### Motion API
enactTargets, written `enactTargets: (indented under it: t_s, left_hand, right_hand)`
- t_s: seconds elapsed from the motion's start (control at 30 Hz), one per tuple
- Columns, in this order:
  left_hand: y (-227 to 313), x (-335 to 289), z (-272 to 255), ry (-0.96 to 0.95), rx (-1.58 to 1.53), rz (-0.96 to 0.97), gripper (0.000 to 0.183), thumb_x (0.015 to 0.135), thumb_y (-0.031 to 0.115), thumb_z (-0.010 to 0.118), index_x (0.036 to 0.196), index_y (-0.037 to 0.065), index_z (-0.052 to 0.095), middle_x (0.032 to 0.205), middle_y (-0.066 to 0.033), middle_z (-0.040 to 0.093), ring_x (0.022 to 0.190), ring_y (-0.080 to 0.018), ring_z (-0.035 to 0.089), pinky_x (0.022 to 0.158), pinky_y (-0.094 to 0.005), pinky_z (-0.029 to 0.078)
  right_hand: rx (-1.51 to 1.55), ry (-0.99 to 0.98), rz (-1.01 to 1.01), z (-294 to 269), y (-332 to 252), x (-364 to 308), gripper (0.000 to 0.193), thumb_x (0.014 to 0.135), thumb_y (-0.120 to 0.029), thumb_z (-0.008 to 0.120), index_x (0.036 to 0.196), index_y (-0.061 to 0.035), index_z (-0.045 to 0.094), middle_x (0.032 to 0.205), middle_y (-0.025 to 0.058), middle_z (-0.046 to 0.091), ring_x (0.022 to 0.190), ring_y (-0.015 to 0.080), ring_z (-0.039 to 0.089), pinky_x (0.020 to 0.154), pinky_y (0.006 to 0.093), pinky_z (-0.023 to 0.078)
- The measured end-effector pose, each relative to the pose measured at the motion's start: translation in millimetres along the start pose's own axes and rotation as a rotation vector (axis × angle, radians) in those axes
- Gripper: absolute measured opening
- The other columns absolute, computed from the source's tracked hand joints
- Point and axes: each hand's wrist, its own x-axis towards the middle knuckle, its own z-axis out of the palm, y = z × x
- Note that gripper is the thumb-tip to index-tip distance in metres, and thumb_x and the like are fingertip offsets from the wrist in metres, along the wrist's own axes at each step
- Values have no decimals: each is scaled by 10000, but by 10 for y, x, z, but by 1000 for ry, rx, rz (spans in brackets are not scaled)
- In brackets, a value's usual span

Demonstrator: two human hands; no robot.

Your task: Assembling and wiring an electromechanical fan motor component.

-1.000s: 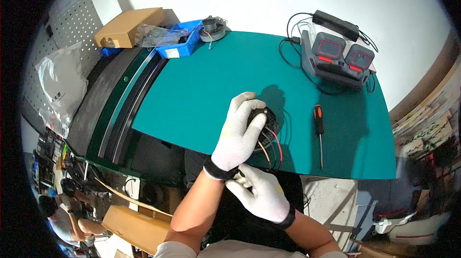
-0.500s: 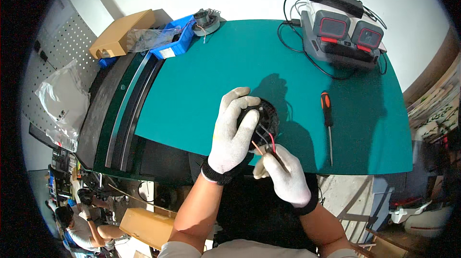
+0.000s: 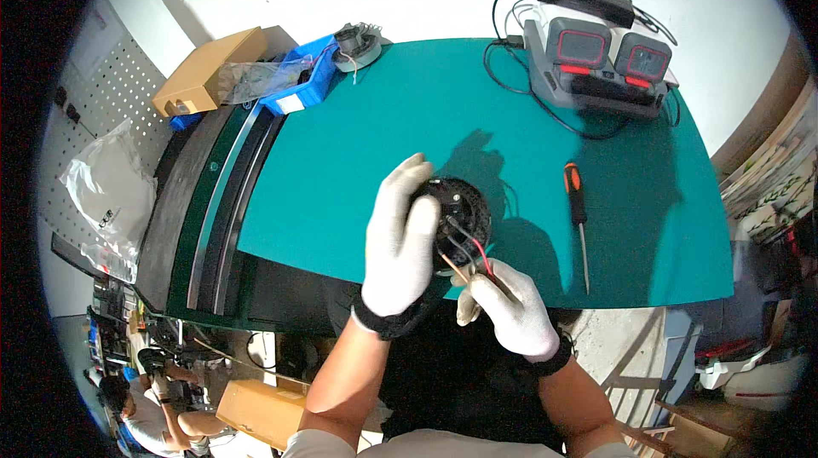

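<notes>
A round black part [image 3: 471, 202], motor-like with a dark open face, is tilted up at the near edge of the green mat. My left hand [image 3: 399, 245], in a white glove, holds it by its left side, thumb on the near face and fingers behind the rim. Red, dark and orange-brown wires [image 3: 480, 247] come out of the part. My right hand [image 3: 511, 309], also gloved, pinches the wires between thumb and fingers just below the part; their ends are hidden in the grip. A screwdriver [image 3: 577, 202] with an orange and black handle lies to the right.
At the back right stands a charger [image 3: 588, 96] with two battery packs, a black adapter [image 3: 588, 0] and looping cables. A blue bin [image 3: 315, 83], cardboard box [image 3: 209, 74] and grey round motor-like part [image 3: 358, 47] sit back left. Metal rails [image 3: 230, 211] run along the left. A person [image 3: 153, 407] sits lower left.
The black part has turned so more of its face shows. My left thumb has drawn back toward its left edge. My right hand still pinches the wires.
</notes>
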Motion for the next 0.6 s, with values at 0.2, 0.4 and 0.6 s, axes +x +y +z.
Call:
enactTargets:
  t_s: [0.2,0.4,0.6]
  left_hand:
    - [57,-10,-166,113,-227,-322,478,1108,301,515,1422,-53,579,1401,-180,640,1293,-244,602,1128,-380,433]
    - [58,-173,-192,81,-86,-315,380,1054,153,588,1361,-71,591,1428,-214,594,1330,-278,565,1159,-387,405]
    - [-81,-396,-212,25,-129,-286,482,1043,208,597,1441,-57,538,1532,-264,496,1449,-348,472,1225,-444,326]
  right_hand:
    - [119,-24,9,-94,-13,23,264,1090,-194,494,1134,40,608,850,112,704,745,165,671,729,304,539]
    - [95,7,-12,-91,-31,-7,212,1069,-153,501,1067,33,602,831,109,693,724,169,656,723,310,533]
    - [121,34,49,-84,-68,-94,155,1039,-108,536,1076,28,598,791,82,645,672,137,589,644,290,491]
